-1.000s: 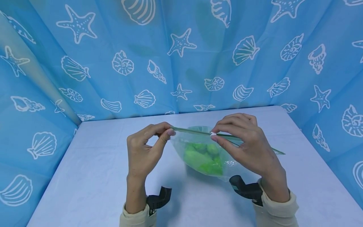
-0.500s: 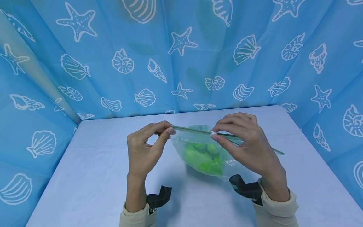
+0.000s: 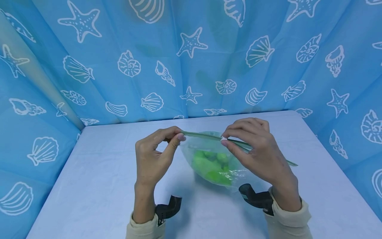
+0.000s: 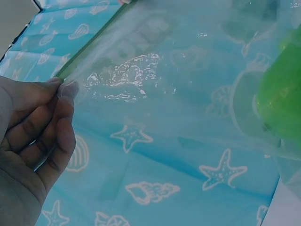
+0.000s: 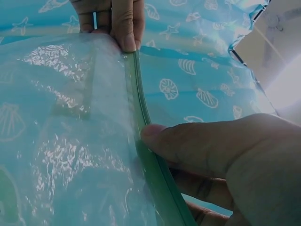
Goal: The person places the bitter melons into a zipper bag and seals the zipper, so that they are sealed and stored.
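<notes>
A clear plastic zip bag (image 3: 188,151) with a green zip strip (image 3: 203,135) along its top hangs between the two hands. Rounded bright green items (image 3: 210,166) lie in the bottom of it; their kind is blurred by the plastic. My left hand (image 3: 155,154) pinches the bag's left top corner between thumb and index finger. With thumb and index finger, my right hand (image 3: 258,147) pinches the small white slider (image 3: 223,138) on the strip. The strip's right end (image 3: 291,163) sticks out beyond that hand. In the right wrist view, the right thumb (image 5: 157,136) presses on the green strip.
A white-covered table (image 3: 98,179) lies under the hands. Blue curtains (image 3: 167,43) printed with white shells and starfish stand at the back and both sides. Each wrist carries a black camera mount, the left mount (image 3: 168,209) and the right mount (image 3: 256,199).
The hands have come very slightly closer together, and the zip strip bows a little more. The green items have shifted slightly left. Both grips stay the same.
</notes>
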Demonstrator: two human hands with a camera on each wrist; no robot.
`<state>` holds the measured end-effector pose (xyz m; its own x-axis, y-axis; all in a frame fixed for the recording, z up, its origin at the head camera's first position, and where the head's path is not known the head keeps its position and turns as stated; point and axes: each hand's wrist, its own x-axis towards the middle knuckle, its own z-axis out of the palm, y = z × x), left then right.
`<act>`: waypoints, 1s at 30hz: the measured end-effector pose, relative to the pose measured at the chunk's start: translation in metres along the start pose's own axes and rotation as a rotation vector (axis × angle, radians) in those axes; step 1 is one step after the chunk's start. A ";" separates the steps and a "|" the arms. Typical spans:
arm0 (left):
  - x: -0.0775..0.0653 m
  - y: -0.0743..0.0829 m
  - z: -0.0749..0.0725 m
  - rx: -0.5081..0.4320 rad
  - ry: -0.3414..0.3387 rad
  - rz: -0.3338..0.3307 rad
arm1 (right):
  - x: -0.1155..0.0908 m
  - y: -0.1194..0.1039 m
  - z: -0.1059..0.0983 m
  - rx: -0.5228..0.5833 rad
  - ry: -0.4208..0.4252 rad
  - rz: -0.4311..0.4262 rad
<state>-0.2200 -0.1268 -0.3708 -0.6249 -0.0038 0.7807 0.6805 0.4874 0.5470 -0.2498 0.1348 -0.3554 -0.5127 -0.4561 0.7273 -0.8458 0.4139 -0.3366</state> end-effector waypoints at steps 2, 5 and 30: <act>0.001 0.001 0.001 -0.004 -0.008 0.009 | 0.000 0.000 -0.001 0.000 0.001 -0.001; 0.002 0.002 0.002 -0.002 -0.007 0.018 | 0.000 -0.001 -0.002 0.009 0.001 -0.001; 0.054 0.007 -0.011 0.084 -0.301 0.175 | 0.014 0.021 -0.042 -0.122 -0.268 0.106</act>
<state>-0.2449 -0.1332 -0.3216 -0.5947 0.3373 0.7298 0.7613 0.5280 0.3763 -0.2682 0.1700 -0.3272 -0.6319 -0.5899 0.5028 -0.7696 0.5547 -0.3163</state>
